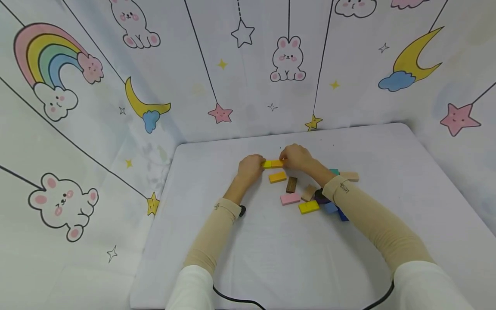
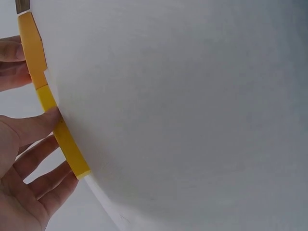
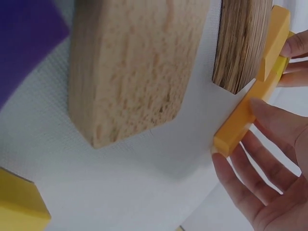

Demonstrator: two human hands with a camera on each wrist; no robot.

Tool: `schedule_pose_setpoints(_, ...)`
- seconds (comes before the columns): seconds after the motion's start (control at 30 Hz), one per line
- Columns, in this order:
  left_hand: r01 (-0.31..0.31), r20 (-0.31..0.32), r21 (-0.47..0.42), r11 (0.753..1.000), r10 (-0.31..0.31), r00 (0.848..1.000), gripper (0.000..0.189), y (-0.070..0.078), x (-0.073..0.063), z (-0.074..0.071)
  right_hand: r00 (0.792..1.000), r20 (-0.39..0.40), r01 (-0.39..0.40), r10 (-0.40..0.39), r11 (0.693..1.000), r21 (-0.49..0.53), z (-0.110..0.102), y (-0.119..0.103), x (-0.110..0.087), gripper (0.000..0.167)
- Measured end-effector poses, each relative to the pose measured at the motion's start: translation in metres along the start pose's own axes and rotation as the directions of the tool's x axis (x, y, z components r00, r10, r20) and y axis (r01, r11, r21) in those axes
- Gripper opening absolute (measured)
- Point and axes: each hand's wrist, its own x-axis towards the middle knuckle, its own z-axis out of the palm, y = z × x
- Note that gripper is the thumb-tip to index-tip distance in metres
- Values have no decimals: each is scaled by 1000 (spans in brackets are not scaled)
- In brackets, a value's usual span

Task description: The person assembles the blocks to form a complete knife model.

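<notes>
Toward the back of the white table, a yellow block and an orange block lie end to end in a row. My left hand pinches the yellow block between thumb and fingers; the left wrist view shows the thumb on its near face. At the row's other end, my right hand grips the orange block, its thumb on one side and fingers behind, as the right wrist view shows. Just in front of the row sits a second orange block, which neither hand touches.
Loose blocks lie nearer me: dark brown, pink, light wood, yellow and blue. Beyond the right forearm are a teal block and a pale wood one. A printed cloth wall stands behind the table.
</notes>
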Motion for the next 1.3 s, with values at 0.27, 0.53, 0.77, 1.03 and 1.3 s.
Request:
schedule_pose_setpoints(0.27, 19, 16, -88, 996, -17, 1000, 37, 1, 2, -4, 999, -6, -37, 38, 997, 62, -3, 7, -9, 37)
schedule_pose_setpoints(0.53, -3, -7, -220, 975, 1, 1000, 37, -1, 3, -5, 996, -80, -20, 26, 998, 67, -9, 27, -26, 36)
schedule_pose_setpoints(0.77, -26, -6, -228, 973, 25, 1000, 34, 2, 6, -2, 990, -127, -46, 61, 992, 119, -16, 47, -46, 37)
schedule_pose_setpoints(1.03, -126, -39, -180, 976, 121, 992, 29, 8, 9, 2, 971, -186, -127, 149, 984, 126, -20, 67, -67, 34)
schedule_pose_setpoints(1.3, -206, -56, -145, 968, 200, 978, 26, 11, 6, 4, 957, -220, -163, 190, 978, 132, -29, 77, -94, 32)
